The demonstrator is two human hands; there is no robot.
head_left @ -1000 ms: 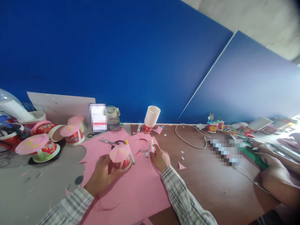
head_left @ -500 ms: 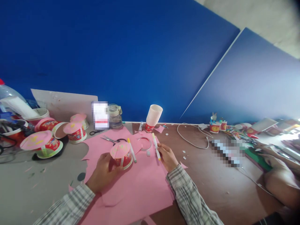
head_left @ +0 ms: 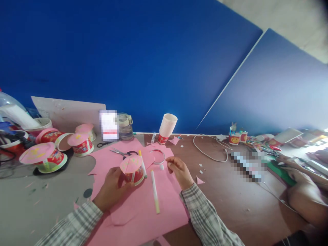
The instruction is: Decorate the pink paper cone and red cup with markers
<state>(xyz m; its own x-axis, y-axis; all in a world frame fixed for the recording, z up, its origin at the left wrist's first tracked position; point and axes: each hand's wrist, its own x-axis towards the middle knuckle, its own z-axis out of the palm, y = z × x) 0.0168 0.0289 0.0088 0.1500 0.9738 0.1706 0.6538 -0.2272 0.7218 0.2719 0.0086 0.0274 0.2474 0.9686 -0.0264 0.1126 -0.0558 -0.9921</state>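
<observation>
My left hand (head_left: 112, 188) is closed around the side of a red patterned paper cup (head_left: 135, 177), which stands upside down. A pink paper disc (head_left: 131, 164) with faint yellow-green marks covers its top. My right hand (head_left: 179, 171) is over the right edge of a pink paper sheet (head_left: 143, 218), its fingers loosely curled, thumb and index a little apart, holding nothing. To its left, a white marker (head_left: 155, 193) with yellowish ends lies on the sheet. A second marker (head_left: 142, 164) with a yellow end lies just right of the cup. Scissors (head_left: 123, 152) lie behind the cup.
A tape ring (head_left: 164, 157) and a small white cap-like piece (head_left: 161, 167) lie near my right hand. Stacked paper cups (head_left: 167, 128) lean by the blue partition. Several decorated cups (head_left: 80, 145) stand left. A white cable (head_left: 212, 160) and another person's arm (head_left: 304, 191) are right.
My right hand has let go of the white marker, which now lies on the pink sheet to the left of that hand. My left hand stays on the cup.
</observation>
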